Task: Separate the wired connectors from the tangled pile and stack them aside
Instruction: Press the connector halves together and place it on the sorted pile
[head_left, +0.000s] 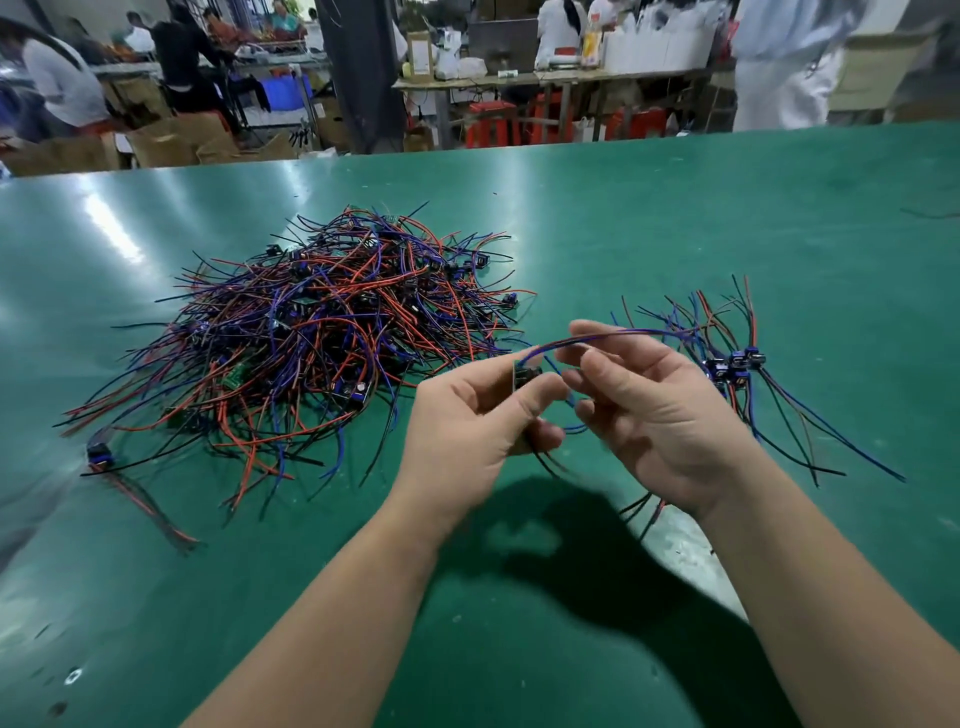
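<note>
Both hands – left hand (467, 415) pinching connector (525, 375), right hand (654, 410) gripping its wire (613, 335) – over glossy green table (675, 218)

Tangled pile (311, 332) of red, blue and black leads lies left; your sorted stack (735, 364) lies right; one connector (525, 375) is raised between.

head cam: single wide-angle view, worn on the person's head | faces forward and down over green table (675, 208) | close to both forearms, left hand (467, 415) and right hand (654, 410) near centre frame | far edge of table and workshop benches (545, 78) across top | edges bowed by lens | no second view
</note>
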